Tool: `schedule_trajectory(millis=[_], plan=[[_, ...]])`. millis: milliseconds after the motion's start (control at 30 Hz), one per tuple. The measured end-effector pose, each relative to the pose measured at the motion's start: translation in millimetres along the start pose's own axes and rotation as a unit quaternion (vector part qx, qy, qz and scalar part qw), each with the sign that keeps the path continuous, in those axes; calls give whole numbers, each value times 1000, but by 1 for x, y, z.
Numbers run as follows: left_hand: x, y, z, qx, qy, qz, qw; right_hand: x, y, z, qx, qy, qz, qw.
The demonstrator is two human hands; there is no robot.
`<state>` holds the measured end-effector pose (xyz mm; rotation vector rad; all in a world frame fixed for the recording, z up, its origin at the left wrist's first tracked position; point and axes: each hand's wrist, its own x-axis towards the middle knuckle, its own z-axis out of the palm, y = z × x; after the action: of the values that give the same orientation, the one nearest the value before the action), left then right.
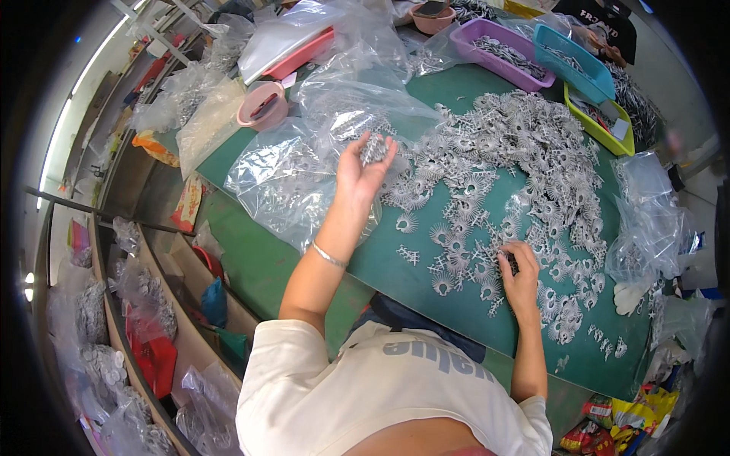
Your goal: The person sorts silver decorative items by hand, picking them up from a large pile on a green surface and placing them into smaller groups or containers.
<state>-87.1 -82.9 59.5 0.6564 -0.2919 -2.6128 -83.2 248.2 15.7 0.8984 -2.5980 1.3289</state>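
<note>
Over the clear plastic bag [274, 178], my left hand [362, 171] is turned palm up, its fingers curled round a small bunch of silver metal pieces [372, 150]. My right hand [520, 277] is low over the green table, thumb and fingers bent round a few silver pieces at the near side of a spread-out heap [525, 144]. Many pieces in the heap are fan-shaped with thin spokes; others look like small toothed strips. More of them show through the bag's film. The exact pieces inside my right hand are partly hidden by the fingers.
Purple [487, 30], blue [566, 57] and yellow-green [601, 121] trays line the far right. A pink bowl [263, 106] stands at the far left. Crumpled plastic bags [654, 220] cover the right edge. Shelves with bagged parts [106, 365] are at left; another person [608, 34] is beyond the trays.
</note>
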Motion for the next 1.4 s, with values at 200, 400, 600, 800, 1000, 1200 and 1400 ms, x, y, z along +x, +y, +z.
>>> schedule_trajectory(millis=[200,400,600,800,1000,1200,1400], plan=[[30,14,-3,9,-3,59,998,-2,8,2,16,0,-3,1000],[-9,-7,2,-3,-125,-13,992,-3,9,1,32,6,6,999],[-10,-10,-8,-51,-168,-55,983,-5,9,3,28,10,7,1000],[50,7,-9,-25,-62,86,994,-3,16,6,50,53,6,997],[60,13,18,71,-19,177,981,-7,40,-3,124,157,156,967],[-39,-71,-17,554,-286,176,762,-10,32,-27,391,178,291,855],[-99,-150,-48,497,-300,-114,806,-19,1,-11,416,138,288,851]])
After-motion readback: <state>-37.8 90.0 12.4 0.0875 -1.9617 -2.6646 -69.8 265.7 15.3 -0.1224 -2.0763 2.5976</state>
